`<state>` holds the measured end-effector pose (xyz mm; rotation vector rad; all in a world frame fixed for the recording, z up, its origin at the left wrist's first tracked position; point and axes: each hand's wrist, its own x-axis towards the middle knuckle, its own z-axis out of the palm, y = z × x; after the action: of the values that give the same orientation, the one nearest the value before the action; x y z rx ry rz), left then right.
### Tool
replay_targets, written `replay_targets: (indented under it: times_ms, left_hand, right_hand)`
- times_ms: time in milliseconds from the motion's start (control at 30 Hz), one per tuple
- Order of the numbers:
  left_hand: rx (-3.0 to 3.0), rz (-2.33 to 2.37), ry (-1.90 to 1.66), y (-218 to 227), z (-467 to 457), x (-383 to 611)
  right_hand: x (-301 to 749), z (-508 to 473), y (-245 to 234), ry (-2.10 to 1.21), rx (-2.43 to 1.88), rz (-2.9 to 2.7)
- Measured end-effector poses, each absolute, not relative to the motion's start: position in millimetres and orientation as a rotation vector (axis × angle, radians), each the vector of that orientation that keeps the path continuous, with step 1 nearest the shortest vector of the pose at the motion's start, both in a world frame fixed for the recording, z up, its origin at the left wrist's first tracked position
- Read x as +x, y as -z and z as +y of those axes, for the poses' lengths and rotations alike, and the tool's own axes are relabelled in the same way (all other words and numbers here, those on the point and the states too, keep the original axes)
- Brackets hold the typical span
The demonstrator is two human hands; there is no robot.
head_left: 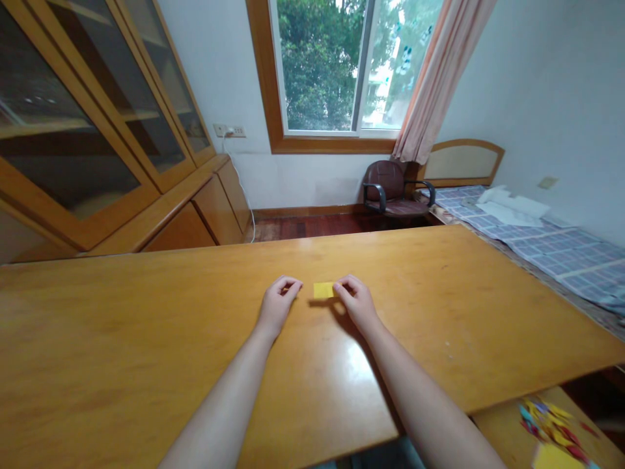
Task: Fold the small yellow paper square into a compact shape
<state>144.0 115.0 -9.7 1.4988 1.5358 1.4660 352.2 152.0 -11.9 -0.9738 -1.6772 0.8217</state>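
Note:
A small yellow square of paper [322, 290] is pinched along its right edge by my right hand [357, 301]. The paper is held just over the wooden table [161, 326], where a shadow falls beneath it. To the left of the paper is my left hand [279, 301], its thumb and fingertips drawn together in a pinch. A gap separates those fingertips from the paper. Whether anything tiny sits between them cannot be made out.
At the lower right, a lower surface [508, 426] holds a pile of colourful folded pieces [554, 423] and a yellow paper stack [554, 457]. Beyond the table stand a maroon armchair [390, 185], a bed with a checked sheet [551, 251] and a glass-fronted cabinet [195, 153].

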Motion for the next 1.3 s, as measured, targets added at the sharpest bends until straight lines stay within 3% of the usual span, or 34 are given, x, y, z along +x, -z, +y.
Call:
replay_targets:
  times_ms: [767,1300]
  left_hand:
    - [2.027,1.397,-1.203,2,106,159]
    - [1.721,1.45,-1.388,8,111,147]
  right_hand:
    - [346,145,7,-0.669,-0.792,-2.009]
    - [350,153,11,-0.737,-0.974,-1.671]
